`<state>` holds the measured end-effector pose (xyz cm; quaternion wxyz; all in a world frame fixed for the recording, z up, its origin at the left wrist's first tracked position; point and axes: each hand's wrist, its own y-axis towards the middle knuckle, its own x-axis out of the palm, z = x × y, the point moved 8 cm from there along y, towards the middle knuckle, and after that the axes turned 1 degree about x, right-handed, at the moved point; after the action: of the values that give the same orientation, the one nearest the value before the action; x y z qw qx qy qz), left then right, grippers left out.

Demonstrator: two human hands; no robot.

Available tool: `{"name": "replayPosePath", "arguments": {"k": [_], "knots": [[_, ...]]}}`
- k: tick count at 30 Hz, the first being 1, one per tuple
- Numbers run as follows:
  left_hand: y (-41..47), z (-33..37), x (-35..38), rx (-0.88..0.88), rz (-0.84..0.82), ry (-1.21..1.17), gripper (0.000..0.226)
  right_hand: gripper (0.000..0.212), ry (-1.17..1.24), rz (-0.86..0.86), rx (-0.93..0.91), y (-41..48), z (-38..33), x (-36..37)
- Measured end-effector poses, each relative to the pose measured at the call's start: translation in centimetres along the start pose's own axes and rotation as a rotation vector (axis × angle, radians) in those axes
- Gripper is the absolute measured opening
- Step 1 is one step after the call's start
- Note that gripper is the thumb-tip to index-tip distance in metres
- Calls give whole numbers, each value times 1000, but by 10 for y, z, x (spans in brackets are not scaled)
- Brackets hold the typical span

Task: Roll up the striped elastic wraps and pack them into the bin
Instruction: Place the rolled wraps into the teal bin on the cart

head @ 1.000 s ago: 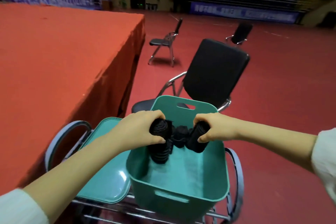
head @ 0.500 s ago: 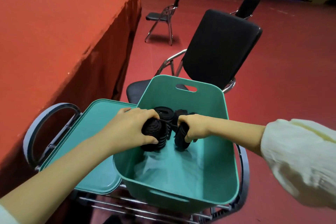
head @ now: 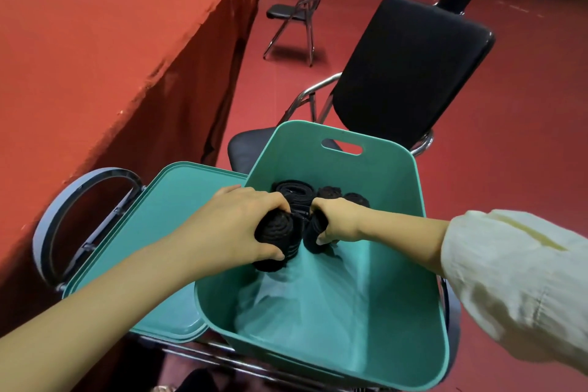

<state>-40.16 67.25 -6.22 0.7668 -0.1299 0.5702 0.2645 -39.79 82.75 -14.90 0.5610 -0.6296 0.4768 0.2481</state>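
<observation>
While both your fists are down inside the teal bin [head: 334, 371], note your room: the near half of its floor is bare, so nothing blocks your wrists on this side. Your left hand [head: 235, 226] is clenched round one dark rolled wrap [head: 276, 234], fingers over the top and thumb underneath. Your right hand [head: 342, 223] grasps a second roll [head: 313, 235] just beside it, the two nearly touching. Stand them on end, snug against the packed rolls [head: 296, 191] along the far side. Pin each loose tail under your fingers until its roll is wedged, or I reckon it springs open. Let go one hand at a time. To the left, the lid [head: 165, 232] lies flat against the bin's wall, so draw your hands straight up, not sideways. Beyond the far wall's handle slot [head: 342, 146] stands a black chair [head: 410, 67], with the red-draped table [head: 111, 41] far left.
</observation>
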Motion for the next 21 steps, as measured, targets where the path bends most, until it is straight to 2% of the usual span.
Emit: {"name": "replayPosePath", "arguments": {"k": [15, 17, 21], "knots": [[-1, 4, 3, -9, -67, -65, 52, 74, -5, -7, 43, -10, 6, -5], [-1, 4, 3, -24, -86, -73, 53, 72, -11, 2, 46, -20, 6, -16], [2, 8, 0, -48, -97, 13, 55, 51, 33, 54, -8, -48, 2, -44]]}}
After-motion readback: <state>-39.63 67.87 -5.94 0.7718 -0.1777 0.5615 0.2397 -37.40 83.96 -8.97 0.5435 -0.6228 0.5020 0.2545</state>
